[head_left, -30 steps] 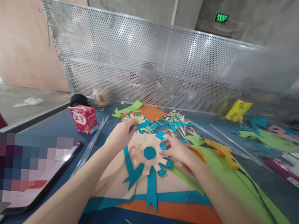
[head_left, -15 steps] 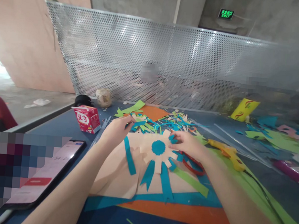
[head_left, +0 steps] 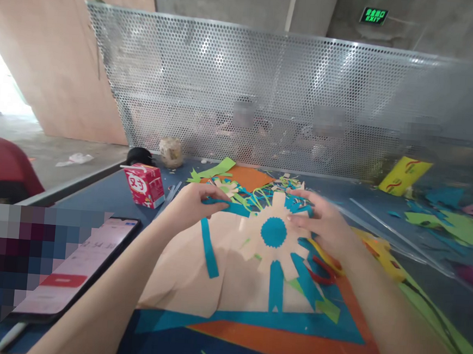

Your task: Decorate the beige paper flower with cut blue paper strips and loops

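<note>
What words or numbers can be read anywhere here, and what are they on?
"EXIT": on the green sign at the top, below Chinese characters too small to read.
Red carton: white characters, too blurred to read.
Phone: faint digits on its screen, unreadable.
Yellow packet: red swirls only, no legible words.

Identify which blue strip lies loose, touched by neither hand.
The slanted blue strip left of the rosette, alone on the beige sheet. A second strip is pinched by the left hand; the others stick out from the rosette the right hand touches.
</note>
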Motion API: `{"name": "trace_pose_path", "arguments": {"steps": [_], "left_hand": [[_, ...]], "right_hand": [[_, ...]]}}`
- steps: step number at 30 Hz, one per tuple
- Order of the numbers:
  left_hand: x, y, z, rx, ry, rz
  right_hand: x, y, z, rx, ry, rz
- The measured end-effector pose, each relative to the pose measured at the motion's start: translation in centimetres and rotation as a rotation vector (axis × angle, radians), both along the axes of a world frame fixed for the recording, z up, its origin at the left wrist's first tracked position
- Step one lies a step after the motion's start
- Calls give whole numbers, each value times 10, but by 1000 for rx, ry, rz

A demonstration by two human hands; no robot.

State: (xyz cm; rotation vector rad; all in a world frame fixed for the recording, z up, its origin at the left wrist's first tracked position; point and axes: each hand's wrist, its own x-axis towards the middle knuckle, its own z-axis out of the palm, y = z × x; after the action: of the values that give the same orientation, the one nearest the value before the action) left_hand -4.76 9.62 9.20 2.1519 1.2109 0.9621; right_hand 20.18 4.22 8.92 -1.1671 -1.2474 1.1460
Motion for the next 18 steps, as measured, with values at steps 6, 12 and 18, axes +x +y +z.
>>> {"name": "trace_pose_path", "arguments": {"steps": [6,12,18], "left_hand": [[4,-11,8,-13,6,-44],[3,-15,12,-44,11,-147],[1,-15,14,-68,26,-213]], "right_hand": [[-8,-12,5,22,-244,-5],[-10,-15,9,5,-341,32],[-8,-15,9,-14,-330,42]]}}
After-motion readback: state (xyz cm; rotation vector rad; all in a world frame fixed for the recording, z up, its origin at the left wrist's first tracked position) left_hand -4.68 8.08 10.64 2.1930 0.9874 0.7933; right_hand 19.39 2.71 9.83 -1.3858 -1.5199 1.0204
